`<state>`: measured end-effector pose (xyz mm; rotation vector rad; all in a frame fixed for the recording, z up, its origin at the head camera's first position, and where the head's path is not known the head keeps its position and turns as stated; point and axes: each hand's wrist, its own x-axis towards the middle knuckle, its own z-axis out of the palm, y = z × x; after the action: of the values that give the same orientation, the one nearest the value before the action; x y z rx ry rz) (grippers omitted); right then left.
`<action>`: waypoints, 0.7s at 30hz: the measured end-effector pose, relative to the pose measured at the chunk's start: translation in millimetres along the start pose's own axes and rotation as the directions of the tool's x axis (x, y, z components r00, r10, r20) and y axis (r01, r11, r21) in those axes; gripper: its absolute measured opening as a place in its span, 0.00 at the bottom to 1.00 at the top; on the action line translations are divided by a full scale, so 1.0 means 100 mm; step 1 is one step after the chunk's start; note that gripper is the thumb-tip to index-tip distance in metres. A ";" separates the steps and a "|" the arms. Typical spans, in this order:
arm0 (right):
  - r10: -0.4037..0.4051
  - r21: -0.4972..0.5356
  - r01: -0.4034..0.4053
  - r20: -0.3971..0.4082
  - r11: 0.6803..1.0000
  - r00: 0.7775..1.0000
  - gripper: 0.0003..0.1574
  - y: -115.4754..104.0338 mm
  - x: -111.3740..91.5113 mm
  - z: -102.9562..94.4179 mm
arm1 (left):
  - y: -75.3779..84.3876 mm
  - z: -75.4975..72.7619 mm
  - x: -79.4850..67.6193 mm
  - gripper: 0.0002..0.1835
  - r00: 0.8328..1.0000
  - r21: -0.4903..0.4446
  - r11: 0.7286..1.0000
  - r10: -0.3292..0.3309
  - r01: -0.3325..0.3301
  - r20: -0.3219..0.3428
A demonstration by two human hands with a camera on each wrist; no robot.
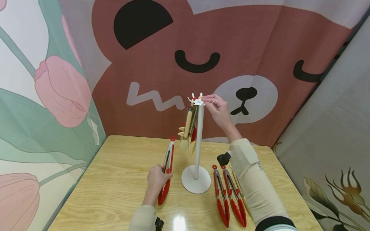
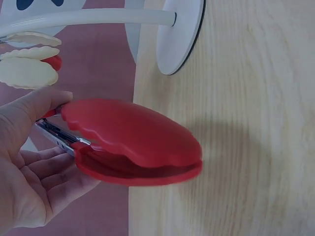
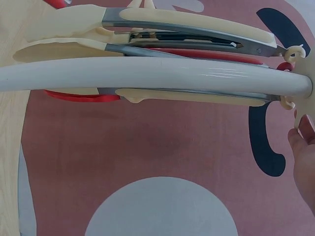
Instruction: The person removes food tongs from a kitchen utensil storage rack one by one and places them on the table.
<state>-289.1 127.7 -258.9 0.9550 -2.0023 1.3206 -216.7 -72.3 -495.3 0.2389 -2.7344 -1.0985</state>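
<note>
My left hand (image 1: 157, 179) grips a pair of red-tipped tongs (image 2: 133, 132) with steel arms and a red ring. Held above the table, the tongs are left of a white utensil stand (image 1: 198, 141). At the top of that stand, my right hand (image 1: 219, 110) pinches the edge of the hook rack (image 1: 198, 102) between thumb and fingers. Several cream and red tongs hang together from the rack's far left side; a cream-handled pair (image 3: 197, 24) shows closely in the right wrist view. The pole and neighbouring tongs partly hide some of them.
Two red-tipped tongs (image 1: 222, 199) (image 1: 238, 208) lie side by side right of the stand's round base (image 1: 188, 184). Beside them is a cream utensil (image 1: 245, 202), partly covered by my right sleeve. A printed cloth (image 1: 150, 122) hangs behind the wooden table (image 1: 115, 179).
</note>
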 end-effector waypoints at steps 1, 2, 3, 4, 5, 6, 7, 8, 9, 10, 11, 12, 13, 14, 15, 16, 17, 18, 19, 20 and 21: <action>0.000 0.000 0.000 0.000 1.000 1.000 0.12 0.00 0.00 0.00 | -0.01 0.01 0.00 0.15 1.000 0.002 1.000 -0.005 0.005 0.003; -0.001 0.001 0.001 -0.001 1.000 1.000 0.12 0.00 0.00 0.00 | -0.01 0.01 -0.01 0.15 1.000 0.005 1.000 -0.008 0.008 0.004; -0.001 0.002 0.001 -0.001 1.000 1.000 0.12 0.00 0.00 0.00 | -0.02 0.02 -0.01 0.15 1.000 0.007 1.000 -0.012 0.012 0.007; -0.001 0.002 0.001 0.000 1.000 1.000 0.12 0.00 0.00 0.00 | -0.02 0.02 -0.01 0.15 1.000 0.008 1.000 -0.014 0.014 0.009; -0.002 0.002 0.002 0.001 1.000 1.000 0.12 -0.01 0.00 0.00 | -0.03 0.03 -0.01 0.15 1.000 0.006 1.000 -0.019 0.019 0.012; -0.002 0.002 0.002 0.001 1.000 1.000 0.12 0.00 0.00 0.00 | -0.04 0.04 -0.02 0.15 1.000 0.008 1.000 -0.020 0.020 0.013; -0.002 0.001 0.002 0.002 1.000 1.000 0.12 0.00 0.00 0.00 | -0.05 0.04 -0.02 0.15 1.000 0.014 1.000 -0.017 0.017 0.010; -0.003 0.002 0.003 0.003 1.000 1.000 0.12 0.00 0.00 0.00 | -0.06 0.05 -0.02 0.15 1.000 0.015 1.000 -0.017 0.016 0.011; -0.003 0.002 0.003 0.004 1.000 1.000 0.12 0.00 0.00 0.00 | -0.07 0.06 -0.02 0.15 1.000 0.013 1.000 -0.019 0.019 0.011; -0.004 0.003 0.004 0.004 1.000 1.000 0.12 0.00 0.00 0.00 | -0.08 0.07 -0.02 0.15 1.000 0.017 1.000 -0.019 0.019 0.010; -0.003 0.004 0.003 0.004 1.000 1.000 0.12 0.00 0.00 0.00 | -0.09 0.08 -0.02 0.15 1.000 0.018 1.000 -0.020 0.020 0.009; -0.003 0.005 0.003 0.003 1.000 1.000 0.12 0.00 0.00 0.00 | -0.10 0.09 -0.02 0.16 1.000 0.022 1.000 -0.015 0.015 0.004; -0.004 0.006 0.004 0.003 1.000 1.000 0.12 0.00 0.00 0.00 | -0.11 0.09 -0.02 0.16 1.000 0.020 1.000 -0.019 0.019 0.005; -0.003 0.008 0.003 0.002 1.000 1.000 0.12 0.00 0.00 0.00 | -0.11 0.10 -0.02 0.16 1.000 0.019 1.000 -0.020 0.020 0.004; -0.002 0.008 0.002 0.002 1.000 1.000 0.12 0.00 0.00 0.00 | -0.12 0.11 -0.02 0.16 1.000 0.020 1.000 -0.024 0.024 0.004; -0.001 0.007 0.001 0.002 1.000 1.000 0.12 0.00 0.00 0.00 | -0.12 0.12 -0.02 0.16 1.000 0.023 0.999 -0.028 0.028 0.005; 0.001 0.008 -0.001 0.002 1.000 1.000 0.12 -0.01 0.00 0.00 | -0.12 0.12 -0.02 0.17 0.999 0.021 0.999 -0.032 0.032 0.008; 0.001 0.009 -0.001 0.003 1.000 1.000 0.12 -0.01 0.00 0.00 | -0.13 0.13 -0.03 0.17 0.999 0.025 0.999 -0.033 0.033 0.009; 0.003 0.009 -0.003 0.004 1.000 1.000 0.12 -0.01 0.00 0.00 | -0.13 0.13 -0.03 0.17 0.999 0.028 0.999 -0.039 0.038 0.013; 0.004 0.009 -0.004 0.005 1.000 1.000 0.12 -0.01 0.00 0.00 | -0.13 0.14 -0.03 0.18 0.999 0.032 0.999 -0.037 0.037 0.014; 0.004 0.007 -0.004 0.006 1.000 1.000 0.12 -0.01 0.00 0.00 | -0.13 0.14 -0.04 0.18 0.999 0.033 0.999 -0.043 0.042 0.020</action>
<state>-288.1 127.8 -258.7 0.9595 -2.0060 1.3299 -215.1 -71.7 -515.0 0.2935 -2.7795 -1.0732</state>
